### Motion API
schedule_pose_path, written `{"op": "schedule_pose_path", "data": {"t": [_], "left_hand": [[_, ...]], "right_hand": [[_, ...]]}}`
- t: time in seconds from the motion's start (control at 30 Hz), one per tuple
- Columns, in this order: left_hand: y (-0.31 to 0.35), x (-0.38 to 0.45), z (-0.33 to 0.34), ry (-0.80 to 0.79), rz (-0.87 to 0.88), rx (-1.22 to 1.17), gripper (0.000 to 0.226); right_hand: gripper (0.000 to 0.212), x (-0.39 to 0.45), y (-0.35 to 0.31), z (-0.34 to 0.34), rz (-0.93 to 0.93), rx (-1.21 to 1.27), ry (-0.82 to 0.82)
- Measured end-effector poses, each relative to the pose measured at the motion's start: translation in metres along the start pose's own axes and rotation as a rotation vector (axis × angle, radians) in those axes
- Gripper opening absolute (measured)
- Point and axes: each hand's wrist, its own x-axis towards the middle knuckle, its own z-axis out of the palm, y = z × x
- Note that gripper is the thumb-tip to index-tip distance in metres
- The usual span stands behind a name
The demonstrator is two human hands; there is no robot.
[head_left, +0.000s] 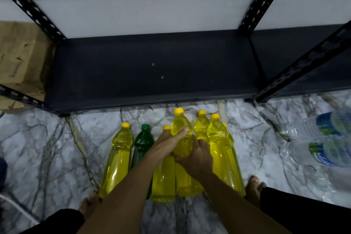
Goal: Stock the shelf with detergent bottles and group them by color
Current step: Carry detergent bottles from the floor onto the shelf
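1. Closest to the person, two bare feet stand on the marbled floor (47,148), one at either side of a cluster of bottles, with dark trouser legs at the bottom edge.
2. Both forearms reach down into the cluster. The left hand (167,145) curls round the shoulder of one yellow bottle (180,138); the right hand (195,157) clamps the same bottle lower down, at its waist.
3. That bottle's cap sits higher than the caps next to it. It is clear plastic full of bright yellow liquid, with a yellow cap and no label that I can see.
4. Around it on the floor stand more yellow bottles (117,156), all alike, and one dark green bottle (142,144) with a green cap, second from the left.
5. Off to the right lie clear water bottles (322,138) with blue and green labels; the print is too blurred to read.
6. Beyond the bottles is the black metal shelf (152,66), its bottom board bare.
7. Far left, a cardboard box (20,53) carries faint printing I can't make out.
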Motion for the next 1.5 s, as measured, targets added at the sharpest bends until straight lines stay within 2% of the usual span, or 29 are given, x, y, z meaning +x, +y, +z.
{"op": "schedule_pose_path", "data": {"t": [0.1, 0.17, 0.23, 0.3, 0.37, 0.43, 0.47, 0.53, 0.6, 0.7, 0.87, 1.03, 1.2, 1.37, 1.5], "left_hand": [[0.002, -0.003, 0.010, -0.097, 0.011, -0.048, 0.056], [-0.002, 0.002, 0.013, -0.066, 0.020, -0.047, 0.050], [-0.003, 0.005, 0.013, 0.005, -0.019, -0.050, 0.058], [-0.005, 0.007, 0.010, 0.049, -0.038, 0.009, 0.068], [-0.006, 0.006, 0.006, 0.048, 0.000, 0.059, 0.061], [-0.006, 0.004, 0.000, 0.033, 0.011, 0.075, 0.060], [-0.006, 0.002, -0.002, 0.029, 0.021, 0.079, 0.055], [-0.006, -0.004, -0.006, 0.028, 0.067, 0.064, 0.037], [-0.009, -0.009, -0.010, 0.051, 0.085, 0.041, 0.026], [-0.012, -0.019, -0.014, 0.106, 0.084, 0.003, 0.016], [-0.009, -0.030, -0.024, 0.149, 0.116, 0.030, 0.011], [0.014, -0.037, -0.028, 0.281, 0.173, 0.209, 0.022], [0.062, -0.063, -0.029, 0.394, 0.313, 0.371, 0.022], [0.120, -0.114, -0.036, 0.567, 0.564, 0.350, 0.049], [0.179, -0.168, -0.045, 0.677, 0.820, 0.373, 0.046]], "right_hand": [[0.104, -0.002, 0.000, -0.003, -0.018, 0.059, 0.008], [0.104, -0.003, 0.002, -0.009, -0.048, 0.074, -0.005], [0.102, 0.002, 0.011, -0.019, -0.079, 0.110, -0.081], [0.090, 0.008, 0.027, -0.031, -0.090, 0.173, -0.119], [0.070, 0.016, 0.046, -0.041, -0.086, 0.185, 0.013], [0.064, 0.024, 0.063, -0.045, -0.028, 0.076, 0.165], [0.068, 0.028, 0.068, -0.045, 0.023, 0.018, 0.185], [0.086, 0.034, 0.075, -0.042, 0.185, -0.023, 0.104], [0.102, 0.037, 0.076, -0.036, 0.357, 0.061, 0.003], [0.104, 0.041, 0.077, -0.027, 0.412, 0.090, -0.021], [0.096, 0.044, 0.068, -0.031, 0.395, -0.038, -0.060], [0.091, 0.029, 0.046, -0.052, 0.296, 0.078, -0.016], [0.089, 0.015, 0.002, -0.102, 0.209, 0.175, 0.086], [0.076, 0.000, -0.045, -0.170, 0.092, 0.259, 0.254], [0.079, -0.019, -0.082, -0.236, -0.039, 0.309, 0.415]]}}
